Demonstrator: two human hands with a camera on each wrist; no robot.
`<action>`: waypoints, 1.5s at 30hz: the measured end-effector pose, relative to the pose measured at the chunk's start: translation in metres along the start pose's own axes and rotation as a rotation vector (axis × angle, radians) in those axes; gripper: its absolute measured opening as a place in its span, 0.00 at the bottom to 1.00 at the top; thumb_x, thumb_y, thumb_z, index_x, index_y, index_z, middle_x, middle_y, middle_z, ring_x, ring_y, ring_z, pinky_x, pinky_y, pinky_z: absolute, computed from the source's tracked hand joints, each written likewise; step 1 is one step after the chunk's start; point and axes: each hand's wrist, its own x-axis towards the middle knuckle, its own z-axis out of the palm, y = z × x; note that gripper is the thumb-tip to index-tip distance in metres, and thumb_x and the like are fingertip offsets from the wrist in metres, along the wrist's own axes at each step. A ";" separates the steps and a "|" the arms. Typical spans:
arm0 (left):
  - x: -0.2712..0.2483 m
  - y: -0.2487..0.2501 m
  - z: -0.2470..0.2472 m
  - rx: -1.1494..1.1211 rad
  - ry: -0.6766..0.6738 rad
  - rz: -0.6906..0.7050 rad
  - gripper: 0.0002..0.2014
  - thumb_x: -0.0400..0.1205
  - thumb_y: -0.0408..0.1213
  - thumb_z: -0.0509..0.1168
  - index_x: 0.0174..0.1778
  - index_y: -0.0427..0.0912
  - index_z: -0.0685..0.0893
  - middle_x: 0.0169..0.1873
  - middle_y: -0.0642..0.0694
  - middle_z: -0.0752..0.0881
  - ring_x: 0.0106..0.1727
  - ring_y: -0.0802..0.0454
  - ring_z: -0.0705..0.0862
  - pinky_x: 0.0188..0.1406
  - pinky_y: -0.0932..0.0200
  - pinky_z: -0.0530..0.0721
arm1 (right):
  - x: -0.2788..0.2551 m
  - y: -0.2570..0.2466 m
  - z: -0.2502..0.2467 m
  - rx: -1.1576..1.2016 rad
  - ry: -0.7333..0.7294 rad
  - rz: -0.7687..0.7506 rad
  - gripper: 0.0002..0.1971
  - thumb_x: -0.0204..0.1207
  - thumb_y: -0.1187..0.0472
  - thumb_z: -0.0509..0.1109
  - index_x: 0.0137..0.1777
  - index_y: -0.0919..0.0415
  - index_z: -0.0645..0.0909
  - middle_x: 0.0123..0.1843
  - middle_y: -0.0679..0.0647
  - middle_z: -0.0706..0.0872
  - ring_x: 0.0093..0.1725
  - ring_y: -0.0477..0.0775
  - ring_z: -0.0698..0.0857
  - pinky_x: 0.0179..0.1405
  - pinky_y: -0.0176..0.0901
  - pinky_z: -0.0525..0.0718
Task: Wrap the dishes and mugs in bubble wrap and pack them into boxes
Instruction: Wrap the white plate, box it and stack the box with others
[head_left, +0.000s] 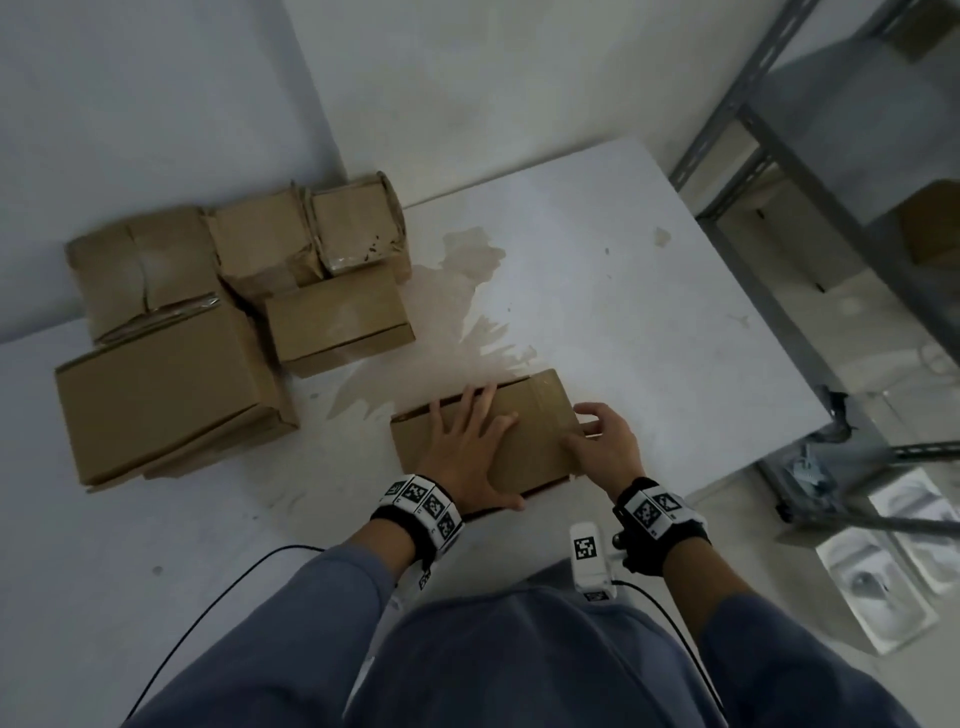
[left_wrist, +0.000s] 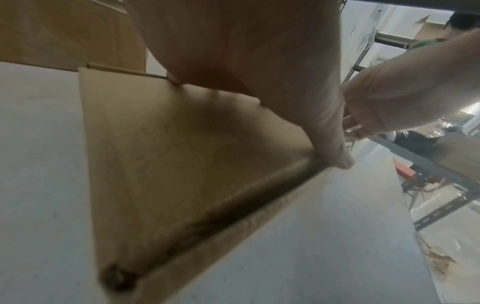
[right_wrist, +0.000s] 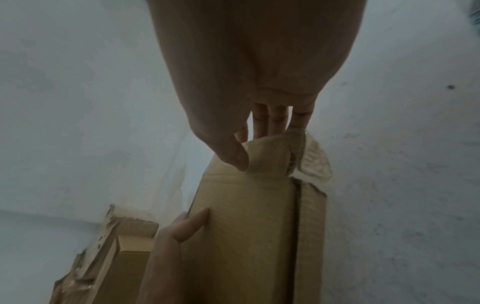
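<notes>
A shallow brown cardboard box (head_left: 535, 415) lies on the white table (head_left: 649, 312), near its front edge. My left hand (head_left: 467, 447) presses flat on the lid with fingers spread; in the left wrist view the thumb (left_wrist: 330, 133) reaches over the box's (left_wrist: 182, 154) near edge. At the box's right end my right hand (head_left: 597, 441) pinches the end flap (right_wrist: 270, 156) between thumb and fingers. The right wrist view shows the flap bent up from the box (right_wrist: 246, 226). The box's contents are hidden, and no dish or mug shows.
Several closed cardboard boxes stand at the table's left: a large one (head_left: 166, 389), a smaller one (head_left: 337, 322) and taped ones (head_left: 140, 265) behind. A brown stain (head_left: 467, 291) marks the tabletop. Grey metal shelving (head_left: 779, 156) stands right. Bubble-wrapped packs (head_left: 883, 571) lie on the floor.
</notes>
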 end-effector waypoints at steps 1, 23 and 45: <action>0.001 0.002 0.000 0.007 -0.006 -0.007 0.61 0.59 0.82 0.64 0.84 0.55 0.51 0.84 0.43 0.30 0.84 0.37 0.29 0.75 0.17 0.39 | -0.001 0.005 0.000 0.008 0.005 0.016 0.20 0.74 0.65 0.73 0.66 0.54 0.80 0.47 0.52 0.87 0.41 0.46 0.86 0.29 0.32 0.79; 0.006 -0.013 -0.080 -0.340 0.298 0.126 0.49 0.47 0.68 0.80 0.58 0.54 0.64 0.73 0.45 0.59 0.64 0.41 0.72 0.61 0.46 0.80 | -0.019 -0.076 -0.025 0.439 -0.328 0.018 0.19 0.70 0.53 0.75 0.60 0.59 0.84 0.53 0.61 0.88 0.48 0.59 0.87 0.38 0.49 0.84; -0.090 -0.052 -0.068 -0.627 0.514 0.047 0.48 0.68 0.54 0.79 0.82 0.63 0.61 0.72 0.58 0.72 0.66 0.56 0.77 0.59 0.51 0.85 | -0.029 -0.160 0.033 0.450 -0.479 -0.153 0.38 0.68 0.60 0.85 0.70 0.54 0.63 0.58 0.69 0.85 0.49 0.61 0.92 0.42 0.59 0.91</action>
